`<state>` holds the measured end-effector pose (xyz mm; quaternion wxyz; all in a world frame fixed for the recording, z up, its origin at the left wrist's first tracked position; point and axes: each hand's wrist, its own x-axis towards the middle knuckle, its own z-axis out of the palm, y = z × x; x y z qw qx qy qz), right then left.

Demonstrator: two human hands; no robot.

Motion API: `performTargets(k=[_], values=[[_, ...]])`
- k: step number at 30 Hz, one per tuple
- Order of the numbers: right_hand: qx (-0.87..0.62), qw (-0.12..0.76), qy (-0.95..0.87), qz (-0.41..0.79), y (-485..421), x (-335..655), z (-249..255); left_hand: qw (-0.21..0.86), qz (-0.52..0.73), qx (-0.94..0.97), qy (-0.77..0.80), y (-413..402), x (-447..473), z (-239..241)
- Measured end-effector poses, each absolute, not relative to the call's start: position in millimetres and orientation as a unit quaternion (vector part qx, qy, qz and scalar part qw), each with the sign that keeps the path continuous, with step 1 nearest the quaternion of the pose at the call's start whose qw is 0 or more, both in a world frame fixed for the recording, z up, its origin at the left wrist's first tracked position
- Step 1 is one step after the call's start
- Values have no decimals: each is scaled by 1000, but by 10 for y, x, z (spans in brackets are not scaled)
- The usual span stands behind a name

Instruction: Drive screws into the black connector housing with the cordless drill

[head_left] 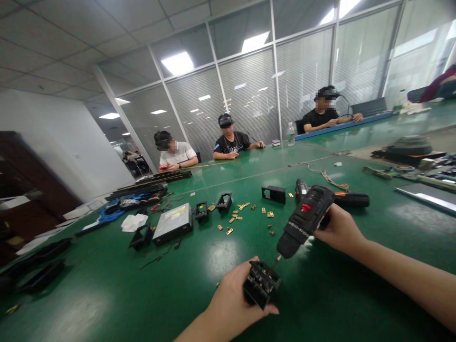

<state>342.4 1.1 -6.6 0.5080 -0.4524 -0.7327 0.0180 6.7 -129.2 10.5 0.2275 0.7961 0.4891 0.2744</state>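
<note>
My left hand (233,294) is closed around a black plastic socket housing (261,285) with small brass-coloured parts inside, held tilted over the green table. In my right hand (340,228) is a black cordless drill (306,213) with a red switch on top, gripped by its handle. The drill points down and to the left, and its thin bit reaches the upper edge of the housing. Whether the bit sits in a screw is too small to tell. Beyond the hands lie several small brass plates (235,217) and a few brass screws (271,232).
A silver disc drive (173,223) lies left of centre, near black frames (223,203). Behind my drill lies a second tool (351,199) with an orange band. A black rectangular frame (273,194) stands upright. Several people sit across the green table (142,294); a water bottle (291,134) stands there.
</note>
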Motion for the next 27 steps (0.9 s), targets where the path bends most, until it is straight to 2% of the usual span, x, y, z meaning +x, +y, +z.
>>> performTargets(k=[7,27], values=[[-453,500,-738,-11,-15,3428,-49,195,294,818,455,-1340,79,99],[-458,481,-747,-20,10,3422,-26,203,301,798,482,-1325,114,140]])
